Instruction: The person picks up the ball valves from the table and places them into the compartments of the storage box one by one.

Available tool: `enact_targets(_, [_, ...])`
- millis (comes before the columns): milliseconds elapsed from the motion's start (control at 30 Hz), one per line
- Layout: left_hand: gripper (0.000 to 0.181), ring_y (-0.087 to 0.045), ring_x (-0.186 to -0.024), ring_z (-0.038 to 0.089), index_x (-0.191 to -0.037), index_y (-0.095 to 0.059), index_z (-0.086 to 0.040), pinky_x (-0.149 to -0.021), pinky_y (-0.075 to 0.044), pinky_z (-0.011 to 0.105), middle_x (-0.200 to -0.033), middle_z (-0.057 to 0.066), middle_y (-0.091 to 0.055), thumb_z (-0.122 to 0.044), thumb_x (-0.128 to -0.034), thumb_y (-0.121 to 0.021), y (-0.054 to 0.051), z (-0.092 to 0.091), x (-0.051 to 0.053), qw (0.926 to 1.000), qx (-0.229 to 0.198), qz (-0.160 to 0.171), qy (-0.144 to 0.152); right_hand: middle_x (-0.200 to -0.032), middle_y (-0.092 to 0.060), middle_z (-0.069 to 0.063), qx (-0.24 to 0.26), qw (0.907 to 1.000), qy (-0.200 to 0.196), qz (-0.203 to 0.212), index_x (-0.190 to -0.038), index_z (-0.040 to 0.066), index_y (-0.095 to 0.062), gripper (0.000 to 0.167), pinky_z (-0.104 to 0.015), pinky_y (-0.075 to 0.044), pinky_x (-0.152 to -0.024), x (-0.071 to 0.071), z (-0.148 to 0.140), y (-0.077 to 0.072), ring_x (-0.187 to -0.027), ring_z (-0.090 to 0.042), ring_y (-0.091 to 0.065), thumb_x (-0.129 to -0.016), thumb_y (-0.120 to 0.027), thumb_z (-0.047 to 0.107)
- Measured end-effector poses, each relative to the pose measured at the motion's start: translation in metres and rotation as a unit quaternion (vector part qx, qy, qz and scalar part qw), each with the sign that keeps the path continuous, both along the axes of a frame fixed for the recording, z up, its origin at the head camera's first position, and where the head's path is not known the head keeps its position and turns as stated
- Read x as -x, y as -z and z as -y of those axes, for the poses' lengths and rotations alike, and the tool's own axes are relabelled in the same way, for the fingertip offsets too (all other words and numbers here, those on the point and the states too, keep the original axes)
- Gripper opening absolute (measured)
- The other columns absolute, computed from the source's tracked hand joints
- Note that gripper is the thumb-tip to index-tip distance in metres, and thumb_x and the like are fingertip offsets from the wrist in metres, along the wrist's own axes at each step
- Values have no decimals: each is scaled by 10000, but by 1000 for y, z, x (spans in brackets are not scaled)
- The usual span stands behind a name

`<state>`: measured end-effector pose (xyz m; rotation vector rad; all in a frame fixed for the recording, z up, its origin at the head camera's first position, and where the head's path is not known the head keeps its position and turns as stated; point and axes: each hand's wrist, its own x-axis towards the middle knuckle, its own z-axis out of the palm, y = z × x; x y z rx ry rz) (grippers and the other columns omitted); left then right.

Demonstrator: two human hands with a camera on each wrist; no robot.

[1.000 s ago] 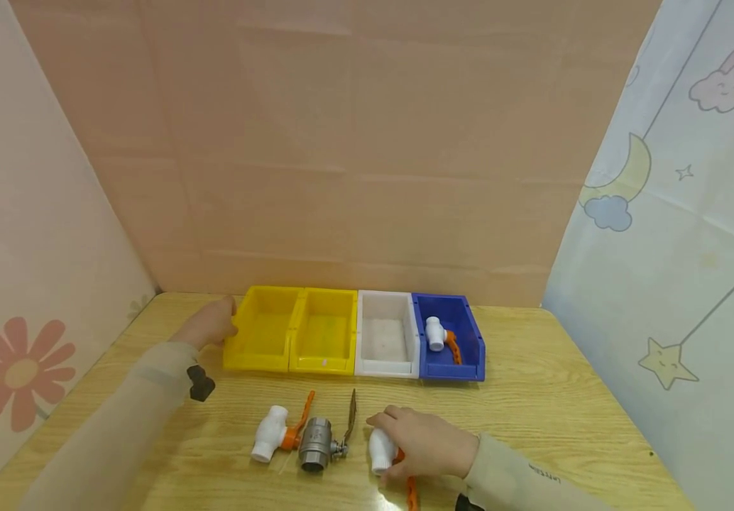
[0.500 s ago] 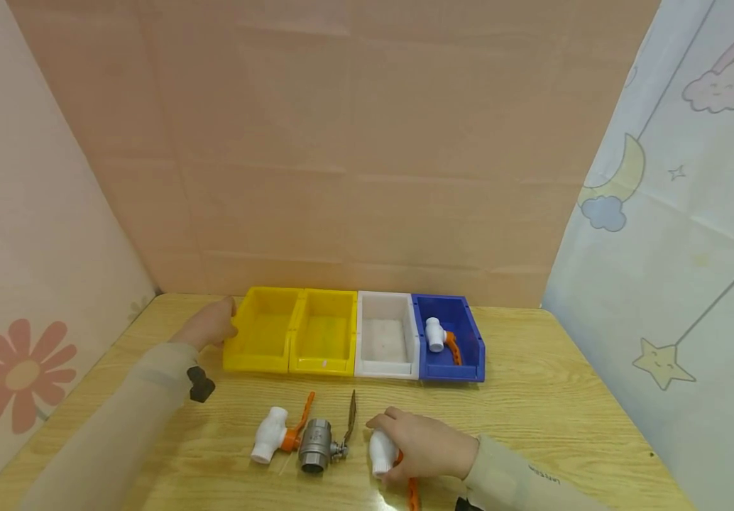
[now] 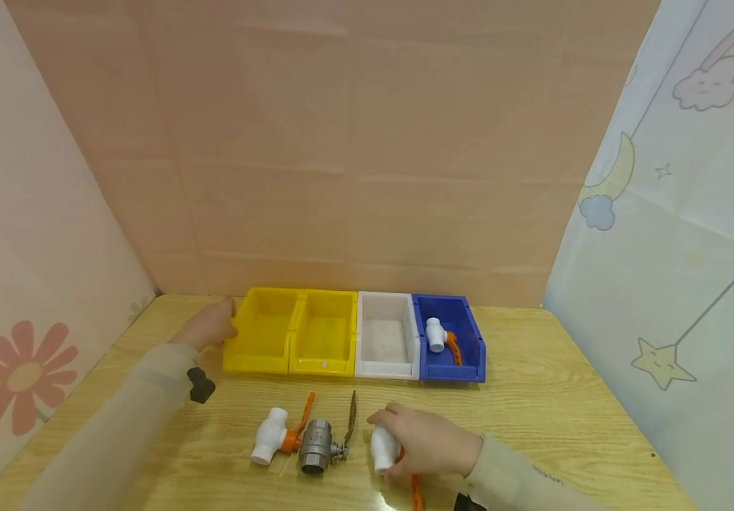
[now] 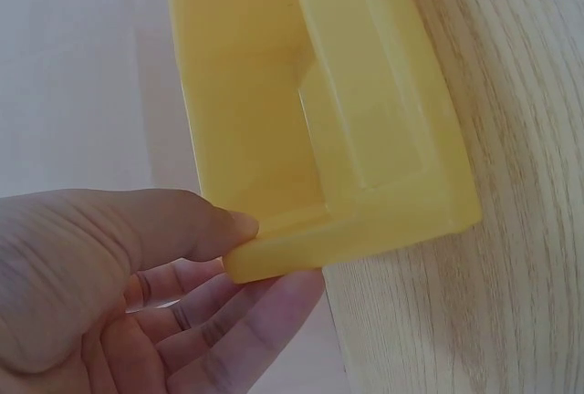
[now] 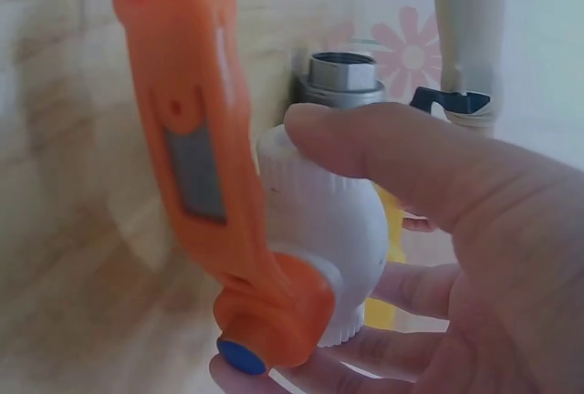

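My left hand [image 3: 209, 324] pinches the outer wall of the leftmost yellow bin [image 4: 365, 139], thumb on its rim and fingers beneath. At the near right, my right hand [image 3: 427, 441] grips a white plastic ball valve [image 5: 324, 221] with an orange lever [image 5: 205, 139]. Thumb and fingers hold its two white ends. Left of that hand lies a metal ball valve [image 3: 316, 447] with a long lever. Beside it is another white ball valve [image 3: 270, 436] with an orange handle. A third white ball valve [image 3: 435, 335] lies inside the blue bin [image 3: 450, 372].
Between the leftmost and blue bins stand a second yellow bin [image 3: 324, 365] and a white bin [image 3: 386, 369], all side by side. They sit at the back of the wooden table [image 3: 533, 411], before a plain backdrop. Patterned sheets hang left and right.
My right hand and the valve it holds have shifted very slightly to the right. The left hand stays on the yellow bin, and the other valves have not moved.
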<state>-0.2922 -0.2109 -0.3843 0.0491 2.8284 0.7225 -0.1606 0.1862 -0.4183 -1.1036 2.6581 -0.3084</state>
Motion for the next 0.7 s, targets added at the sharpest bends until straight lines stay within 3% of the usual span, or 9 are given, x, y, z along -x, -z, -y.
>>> enact_targets(167, [412,-600,-923,292,-1260,-406,106,-717,-574,358,-1194,300,-545,-27,-916,-591,1,0,0,10000,35,-27,2,-1197,-590,-27,145,9997,39,-172,-1312,121,-552,691,-208,-507,-754,2,-1,-8,-886,-47,-543,-722,-819,361])
enact_targets(367, [434,-610,-940,308,-1273,-396,119,-718,-577,366,-1215,319,-532,-21,-912,-593,2,0,-1,10000,41,-27,43,-1247,-581,-42,200,9996,207,-82,-1325,102,-537,696,-223,-508,-751,6,-1,-24,-886,-61,-548,-730,-816,331])
enact_targets(700, [399,-604,-941,313,-1240,-414,120,-724,-574,374,-1177,308,-551,-14,-907,-589,-1,-2,-3,9999,78,-48,75,-1199,-587,-32,312,9977,411,-434,-1329,119,-542,704,-222,-490,-677,26,0,-45,-817,-71,-535,-732,-822,365])
